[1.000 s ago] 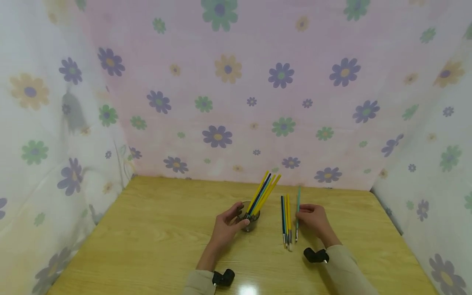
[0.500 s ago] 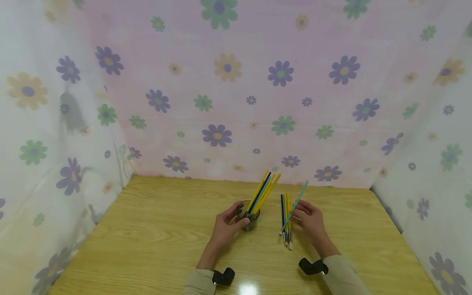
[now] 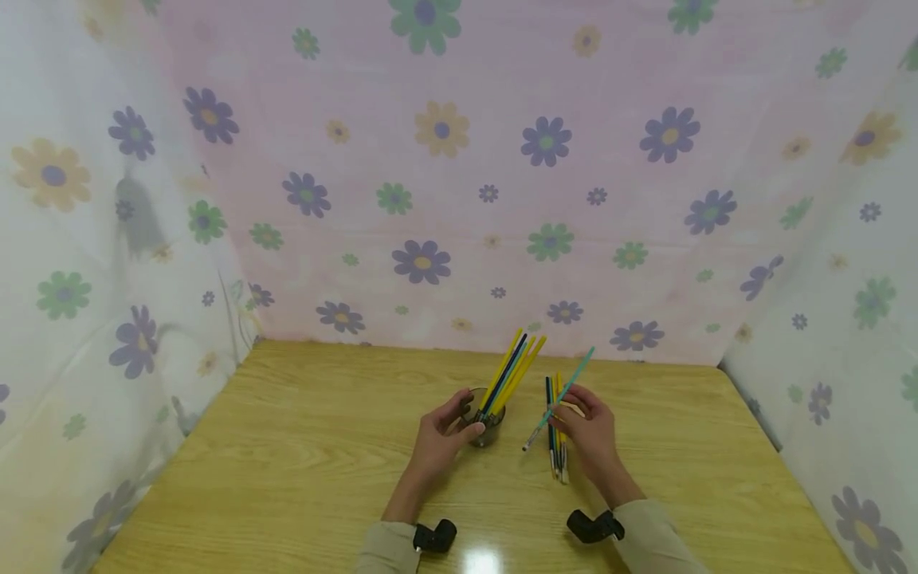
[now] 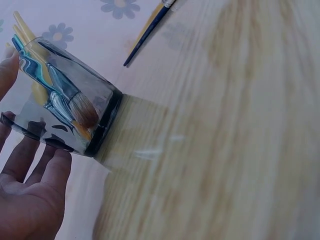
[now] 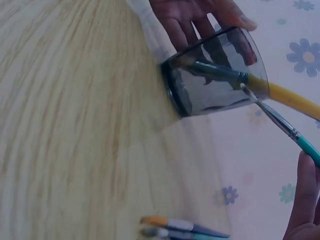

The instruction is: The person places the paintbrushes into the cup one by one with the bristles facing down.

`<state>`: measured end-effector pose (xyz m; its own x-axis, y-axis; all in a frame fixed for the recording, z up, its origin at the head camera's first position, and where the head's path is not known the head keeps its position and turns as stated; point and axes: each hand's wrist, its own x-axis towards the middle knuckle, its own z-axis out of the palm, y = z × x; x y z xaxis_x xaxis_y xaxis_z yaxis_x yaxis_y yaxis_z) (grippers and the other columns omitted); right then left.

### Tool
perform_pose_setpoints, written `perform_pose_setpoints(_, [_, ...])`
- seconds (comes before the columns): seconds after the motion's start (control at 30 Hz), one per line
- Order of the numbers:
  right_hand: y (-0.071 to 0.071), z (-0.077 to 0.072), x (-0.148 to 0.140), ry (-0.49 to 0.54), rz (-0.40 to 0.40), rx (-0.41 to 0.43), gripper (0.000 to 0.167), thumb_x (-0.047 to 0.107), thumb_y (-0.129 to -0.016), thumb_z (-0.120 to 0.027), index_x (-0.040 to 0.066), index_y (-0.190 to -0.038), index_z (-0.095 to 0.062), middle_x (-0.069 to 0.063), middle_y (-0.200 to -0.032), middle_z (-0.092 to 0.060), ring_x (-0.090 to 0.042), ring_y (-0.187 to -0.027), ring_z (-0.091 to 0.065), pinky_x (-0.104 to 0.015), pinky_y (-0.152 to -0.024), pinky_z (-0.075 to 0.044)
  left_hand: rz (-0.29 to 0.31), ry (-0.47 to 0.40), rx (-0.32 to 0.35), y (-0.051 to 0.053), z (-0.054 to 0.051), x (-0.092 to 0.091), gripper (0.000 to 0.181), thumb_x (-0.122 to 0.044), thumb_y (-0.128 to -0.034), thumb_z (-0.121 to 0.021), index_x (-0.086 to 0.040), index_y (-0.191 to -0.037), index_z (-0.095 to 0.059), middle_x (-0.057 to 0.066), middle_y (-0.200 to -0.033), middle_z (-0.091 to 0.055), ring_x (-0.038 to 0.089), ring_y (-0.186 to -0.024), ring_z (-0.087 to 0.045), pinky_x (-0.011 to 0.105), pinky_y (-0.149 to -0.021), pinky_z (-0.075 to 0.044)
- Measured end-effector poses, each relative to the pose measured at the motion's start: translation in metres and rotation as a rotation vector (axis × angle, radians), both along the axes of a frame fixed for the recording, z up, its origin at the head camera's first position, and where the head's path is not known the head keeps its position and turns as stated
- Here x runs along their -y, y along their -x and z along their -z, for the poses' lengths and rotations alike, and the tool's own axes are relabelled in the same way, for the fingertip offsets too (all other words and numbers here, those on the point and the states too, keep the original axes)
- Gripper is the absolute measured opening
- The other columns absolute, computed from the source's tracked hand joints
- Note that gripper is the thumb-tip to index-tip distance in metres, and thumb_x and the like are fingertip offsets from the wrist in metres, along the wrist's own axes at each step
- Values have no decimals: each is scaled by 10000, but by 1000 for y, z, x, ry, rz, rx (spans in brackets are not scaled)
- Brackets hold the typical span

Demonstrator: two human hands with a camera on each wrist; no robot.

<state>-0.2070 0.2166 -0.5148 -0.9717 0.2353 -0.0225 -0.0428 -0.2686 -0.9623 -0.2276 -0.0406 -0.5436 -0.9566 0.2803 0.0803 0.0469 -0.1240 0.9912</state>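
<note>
My left hand [image 3: 439, 446] grips a smoky clear cup [image 3: 491, 435], thumb on the near side; several yellow, blue and teal brushes [image 3: 518, 375] lean to the right in it. In the left wrist view, brush bristles [image 4: 84, 111] show through the cup wall [image 4: 107, 90]. My right hand [image 3: 588, 430] pinches a teal brush [image 3: 566, 388], tilted with its bristle end low and toward the cup. Below that hand, a small bundle of brushes [image 3: 557, 458] lies on the table. In the right wrist view the held brush's ferrule [image 5: 280, 122] overlaps the cup; contact cannot be told.
The wooden table [image 3: 287, 446] reaches back to a flowered cloth [image 3: 488, 159], with more cloth at both sides. A black wrist-worn device [image 3: 435, 536] sits at the left sleeve and another [image 3: 594, 526] at the right sleeve.
The teal brush has been lifted from the table right of the bundle, tilted, and carried left over the bundle toward the cup by my right hand. My left hand and the cup have barely moved.
</note>
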Motion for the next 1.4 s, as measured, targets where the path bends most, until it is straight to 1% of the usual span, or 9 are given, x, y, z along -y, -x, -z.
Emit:
perform_pose_setpoints(0.1, [2,-4,6,33,8,-20,316,-121,-941,-609,61,-1197,-571,-1,-1031,-590,-116,-841,-713,-295,-809,-638,-1,-3,0,0,-1,0,706,-101,-911,-777,-30,-1530,-445,129,-1558,-473,325,-1460,-413,456,-1208,-341])
perform_pose_setpoints(0.3, [4,-12,18,109,23,-84,300,-130,-919,-649,71,-1138,-604,-32,-1011,-603,-124,-826,-708,-328,-816,-640,-5,-6,-7,1,-2,0,706,-103,-918,-770,-7,-1531,-433,130,-1565,-464,328,-1464,-406,462,-1207,-338])
perform_pose_setpoints(0.6, [8,-25,30,98,13,-199,259,-88,-936,-666,67,-1134,-601,-4,-1013,-589,-125,-886,-702,-343,-871,-627,1,3,-22,2,-4,0,705,-108,-922,-767,1,-1531,-428,121,-1568,-460,331,-1463,-406,458,-1199,-357])
perform_pose_setpoints(0.77, [14,-30,40,134,38,-254,278,-137,-920,-652,52,-1120,-611,-8,-989,-608,-132,-867,-696,-344,-840,-636,1,6,-29,3,-4,0,706,-109,-921,-768,-2,-1531,-430,116,-1570,-458,333,-1461,-408,451,-1195,-362])
perform_pose_setpoints(0.9, [18,-28,48,132,61,-284,310,-172,-906,-639,73,-1096,-633,-35,-987,-631,-120,-867,-688,-335,-805,-642,-2,0,-20,4,-4,-1,713,-104,-915,-773,-6,-1532,-429,105,-1574,-455,336,-1460,-411,452,-1198,-357])
perform_pose_setpoints(1.0, [21,-22,53,110,73,-288,288,-177,-900,-640,-29,-1146,-611,-55,-1002,-647,-117,-877,-689,-324,-790,-644,-3,-3,-11,3,-3,-2,713,-110,-916,-775,-6,-1532,-430,105,-1575,-454,343,-1456,-415,464,-1200,-352])
perform_pose_setpoints(1.13, [23,-14,59,70,67,-262,353,-165,-907,-641,-152,-1243,-533,-60,-1041,-643,-122,-905,-697,-321,-796,-643,-8,7,-23,1,-1,-2,698,-122,-925,-767,-3,-1528,-436,125,-1571,-456,359,-1452,-417,485,-1198,-349])
perform_pose_setpoints(1.3, [23,-7,62,7,59,-224,355,-152,-911,-643,-126,-1256,-563,-67,-1079,-602,-125,-921,-695,-311,-803,-641,-6,22,-48,0,2,-1,684,-123,-938,-752,8,-1528,-430,159,-1564,-457,378,-1451,-410,500,-1193,-352])
perform_pose_setpoints(1.4, [24,-5,65,-23,61,-224,361,-155,-903,-650,-109,-1255,-587,-70,-1078,-599,-139,-924,-691,-305,-799,-640,-5,17,-37,-1,2,-1,687,-120,-936,-754,-2,-1531,-431,151,-1558,-467,365,-1451,-416,494,-1195,-354])
